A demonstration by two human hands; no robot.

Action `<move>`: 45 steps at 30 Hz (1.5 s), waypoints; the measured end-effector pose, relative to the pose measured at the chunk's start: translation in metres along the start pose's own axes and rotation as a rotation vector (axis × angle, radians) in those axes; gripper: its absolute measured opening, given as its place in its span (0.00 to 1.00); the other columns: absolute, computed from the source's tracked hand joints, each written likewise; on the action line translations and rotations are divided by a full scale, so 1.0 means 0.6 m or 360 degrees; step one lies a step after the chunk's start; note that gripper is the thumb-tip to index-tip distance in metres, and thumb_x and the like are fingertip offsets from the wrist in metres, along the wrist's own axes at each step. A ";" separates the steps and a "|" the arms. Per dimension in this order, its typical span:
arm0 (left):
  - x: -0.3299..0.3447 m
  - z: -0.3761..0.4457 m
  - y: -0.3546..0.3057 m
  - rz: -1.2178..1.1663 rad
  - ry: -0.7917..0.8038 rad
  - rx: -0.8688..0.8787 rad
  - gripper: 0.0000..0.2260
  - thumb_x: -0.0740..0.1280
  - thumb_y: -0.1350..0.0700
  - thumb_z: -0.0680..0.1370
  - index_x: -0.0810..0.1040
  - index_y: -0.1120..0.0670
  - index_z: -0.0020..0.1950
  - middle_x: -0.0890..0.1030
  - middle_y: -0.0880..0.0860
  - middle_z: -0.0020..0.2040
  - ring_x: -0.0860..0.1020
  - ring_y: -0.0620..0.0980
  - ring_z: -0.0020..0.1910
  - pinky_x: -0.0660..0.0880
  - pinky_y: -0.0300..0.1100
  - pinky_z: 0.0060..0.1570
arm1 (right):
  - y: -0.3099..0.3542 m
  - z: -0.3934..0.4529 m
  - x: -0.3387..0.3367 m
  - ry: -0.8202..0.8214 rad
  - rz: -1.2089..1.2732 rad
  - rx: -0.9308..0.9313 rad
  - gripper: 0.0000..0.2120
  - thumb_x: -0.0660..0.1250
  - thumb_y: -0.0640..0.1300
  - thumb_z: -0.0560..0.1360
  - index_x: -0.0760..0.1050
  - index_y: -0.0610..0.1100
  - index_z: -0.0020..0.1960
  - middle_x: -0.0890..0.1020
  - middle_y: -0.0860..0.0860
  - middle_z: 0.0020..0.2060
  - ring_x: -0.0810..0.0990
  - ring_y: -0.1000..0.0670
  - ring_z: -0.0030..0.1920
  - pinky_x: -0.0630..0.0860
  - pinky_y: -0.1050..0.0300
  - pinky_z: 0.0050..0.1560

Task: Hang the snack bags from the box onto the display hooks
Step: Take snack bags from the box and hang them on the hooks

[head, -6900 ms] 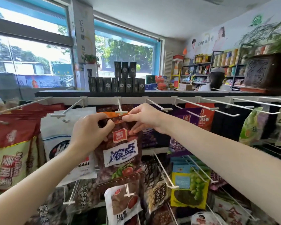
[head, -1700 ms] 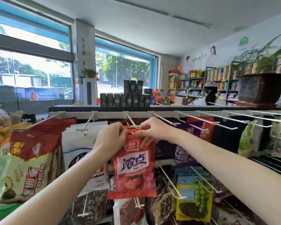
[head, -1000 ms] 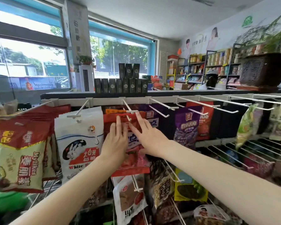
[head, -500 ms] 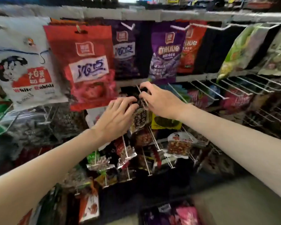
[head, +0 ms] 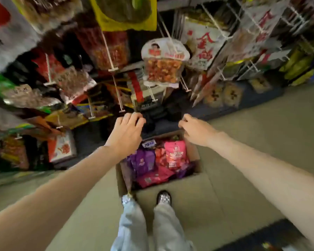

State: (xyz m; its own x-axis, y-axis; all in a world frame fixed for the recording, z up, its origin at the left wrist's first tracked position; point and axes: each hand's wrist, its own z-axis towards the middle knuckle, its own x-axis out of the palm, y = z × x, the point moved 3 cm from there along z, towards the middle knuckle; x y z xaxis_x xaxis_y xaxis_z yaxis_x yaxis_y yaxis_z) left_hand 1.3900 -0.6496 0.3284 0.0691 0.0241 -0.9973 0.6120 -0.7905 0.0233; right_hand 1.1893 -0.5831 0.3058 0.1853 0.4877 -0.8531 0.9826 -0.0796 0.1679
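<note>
Left hand [head: 124, 135]: fingers loosely curled, holding nothing. Right hand [head: 195, 130]: likewise loose and empty, well apart from the left. Cardboard box [head: 194, 151]: on the floor below and between both hands, open. Snack bags [head: 175, 154]: pink, red and purple, piled inside the box. Display hooks [head: 116, 87]: beyond the hands, carrying hung packets; blurred.

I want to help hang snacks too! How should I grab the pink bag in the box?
Pinch the pink bag by its top edge, coming straight down from above. It lies on top of the pile in the open box, with its front showing and its top end toward the shelves. That flat strip is probably easiest to pinch, though blur hides any hanging hole. Both hands look empty.
</note>
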 end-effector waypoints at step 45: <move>-0.761 -0.026 0.073 0.0320 -0.0378 -0.0220 0.12 0.61 0.52 0.79 0.77 0.52 0.59 0.77 0.55 0.57 0.75 0.57 0.58 0.72 0.47 0.54 | 0.310 -0.294 -0.753 -0.0660 -0.0382 -0.0495 0.11 0.65 0.39 0.73 0.81 0.41 0.53 0.83 0.45 0.49 0.78 0.51 0.45 0.73 0.60 0.43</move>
State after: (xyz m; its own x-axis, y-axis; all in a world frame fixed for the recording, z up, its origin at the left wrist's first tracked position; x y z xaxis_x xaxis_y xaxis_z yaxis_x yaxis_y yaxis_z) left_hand 1.3974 -0.6855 0.7861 0.0238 -0.2802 -0.9597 0.7068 -0.6742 0.2143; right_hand 1.2857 -0.6651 0.8093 0.0093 0.0737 -0.9972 0.9591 0.2816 0.0298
